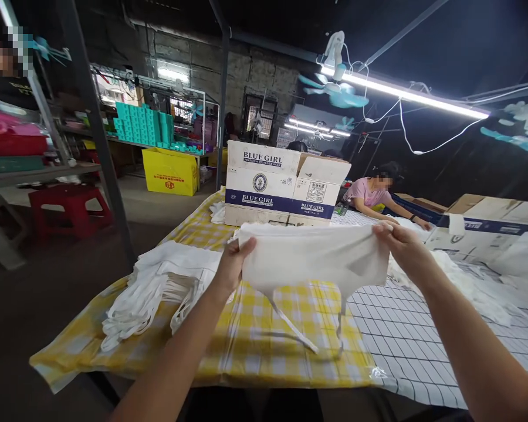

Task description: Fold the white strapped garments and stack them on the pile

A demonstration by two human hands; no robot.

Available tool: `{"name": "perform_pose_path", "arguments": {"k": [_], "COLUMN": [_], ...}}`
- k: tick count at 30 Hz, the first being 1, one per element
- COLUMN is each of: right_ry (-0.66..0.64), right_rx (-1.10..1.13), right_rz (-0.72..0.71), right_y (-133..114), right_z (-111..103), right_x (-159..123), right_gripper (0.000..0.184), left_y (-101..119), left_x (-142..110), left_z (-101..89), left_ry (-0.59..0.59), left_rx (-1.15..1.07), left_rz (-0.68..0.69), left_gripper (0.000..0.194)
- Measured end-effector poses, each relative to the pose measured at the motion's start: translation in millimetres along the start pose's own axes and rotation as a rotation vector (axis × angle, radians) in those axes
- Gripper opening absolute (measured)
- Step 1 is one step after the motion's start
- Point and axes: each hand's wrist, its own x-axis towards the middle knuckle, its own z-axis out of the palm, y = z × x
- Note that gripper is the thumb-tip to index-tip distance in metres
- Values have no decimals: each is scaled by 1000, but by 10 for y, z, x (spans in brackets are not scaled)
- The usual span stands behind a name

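Observation:
A white cloth piece with two thin straps (pixel 312 255) is stretched upright above the table, its straps hanging down to the tablecloth. At its upper left corner, my left hand (pixel 232 266) pinches the cloth between thumb and fingers. My right hand (pixel 402 246) grips the opposite upper corner. To the left lies a stack of similar white strapped cloth pieces (pixel 169 269), layered with the loops toward me. Behind the held cloth stands an open Blue Girl carton (pixel 264 181).
Yellow checked cloth (pixel 264 357) covers the table's left part, white grid cloth (pixel 405 328) the right. Loose white fabric (pixel 462 281) is heaped at right, near another carton (pixel 475 234). A person in pink (pixel 369 193) works across the table. A metal post (pixel 97 129) rises at left.

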Motion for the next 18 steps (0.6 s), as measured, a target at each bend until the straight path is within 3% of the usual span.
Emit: {"name": "perform_pose_path", "arguments": {"k": [5, 9, 14, 18], "right_ry": [-37, -44, -43, -49], "right_rx": [207, 233, 198, 304], "right_rz": [27, -6, -71, 10], "right_y": [-62, -198, -385, -473], "right_z": [-157, -331, -573, -751], "right_x": [8, -45, -247, -460], "right_gripper": [26, 27, 18, 17], "left_y": [488, 776, 1116, 1321], "left_x": [58, -42, -351, -679], "left_z": [264, 420, 570, 612], "left_ry": [-77, -105, -94, -22], "left_rx": [198, 292, 280, 223], "left_rz": [171, 249, 217, 139], "left_gripper": [39, 36, 41, 35]}}
